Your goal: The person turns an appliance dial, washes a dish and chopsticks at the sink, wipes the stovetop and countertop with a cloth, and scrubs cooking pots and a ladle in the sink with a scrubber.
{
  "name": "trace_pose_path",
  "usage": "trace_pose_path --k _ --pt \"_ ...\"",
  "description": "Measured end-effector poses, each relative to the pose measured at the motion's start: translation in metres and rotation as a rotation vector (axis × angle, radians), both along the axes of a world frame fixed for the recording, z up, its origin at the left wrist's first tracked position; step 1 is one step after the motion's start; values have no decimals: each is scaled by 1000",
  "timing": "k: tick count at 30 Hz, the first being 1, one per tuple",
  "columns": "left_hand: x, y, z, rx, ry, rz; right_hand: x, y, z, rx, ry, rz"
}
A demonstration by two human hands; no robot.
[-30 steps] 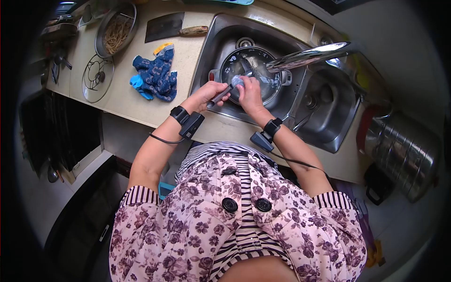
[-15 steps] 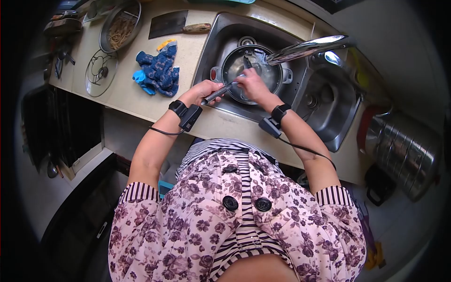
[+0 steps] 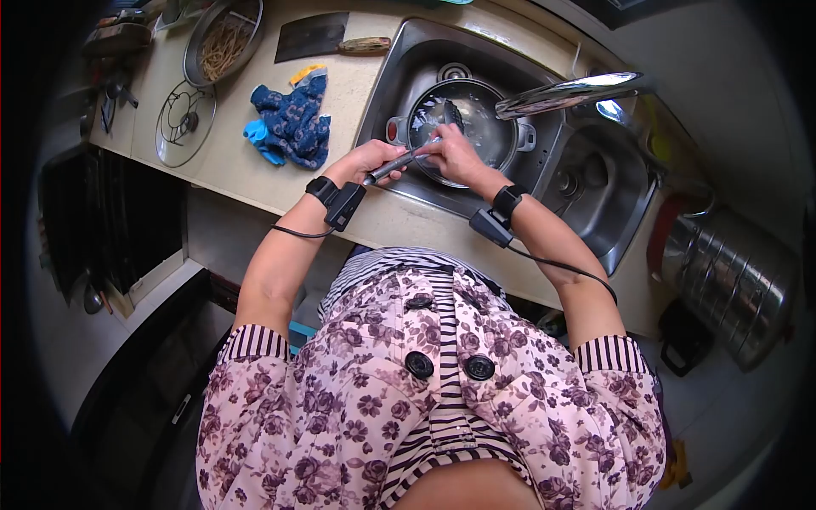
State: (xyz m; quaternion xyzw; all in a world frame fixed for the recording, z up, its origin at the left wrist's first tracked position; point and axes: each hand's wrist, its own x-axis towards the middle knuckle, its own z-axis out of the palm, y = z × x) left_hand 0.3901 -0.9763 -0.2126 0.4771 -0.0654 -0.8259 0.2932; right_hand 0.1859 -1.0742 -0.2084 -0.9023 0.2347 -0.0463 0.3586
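My left hand (image 3: 376, 159) is closed around the dark, tubular, hollow-ended handle of a long utensil (image 3: 380, 173). My right hand (image 3: 457, 159) has its fingers bent and pinched at the utensil's shaft, above the pot's near side. What kind of utensil it is cannot be made out. Beyond the right fingers, a dark piece (image 3: 453, 115) shows inside the pot; whether it belongs to the utensil is unclear. The round metal pot (image 3: 503, 153) has two side handles and shiny water in it. It stands in the larger sink basin (image 3: 399, 72), below the faucet (image 3: 565, 91).
On the counter left of the sink lie a cleaver (image 3: 313, 38), a blue patterned cloth bundle (image 3: 293, 123) and a glass lid (image 3: 174, 140). Behind them stands a pan of brown strips (image 3: 225, 47). A smaller basin (image 3: 608, 195) and a large metal container (image 3: 727, 263) are to the right.
The view has shifted slightly. My right fingers have slid a little along the shaft toward my left hand, and the dark piece in the pot shows more. The left hand keeps its hold.
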Motion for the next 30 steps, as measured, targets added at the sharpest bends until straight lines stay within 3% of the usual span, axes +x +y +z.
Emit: trace_pose_path --k 5,9,11,14,17,20,22,25,28,30 --pt "2 1 3 11 -10 -2 0 10 1 22 -42 -3" --pt "5 3 3 8 -54 12 -22 -8 -4 -339 169 39" --pt "4 6 5 25 -66 11 -39 -23 -17 -378 181 -37" --pt "6 6 4 43 -10 62 -54 -34 -43 -244 169 -390" --pt "11 4 -2 60 37 76 -52 -32 -47 -246 386 -660" --pt "10 6 2 78 22 74 -56 -28 -106 -58 580 -633" --pt "11 7 2 81 16 75 -55 -36 -103 217 627 -623" --pt "12 9 -2 50 37 87 -51 -34 -81 522 383 -777" --pt "13 9 -5 38 15 68 -37 -24 -27 784 3 -621" --pt "11 5 -1 37 16 54 -14 -12 10 521 -228 -308"
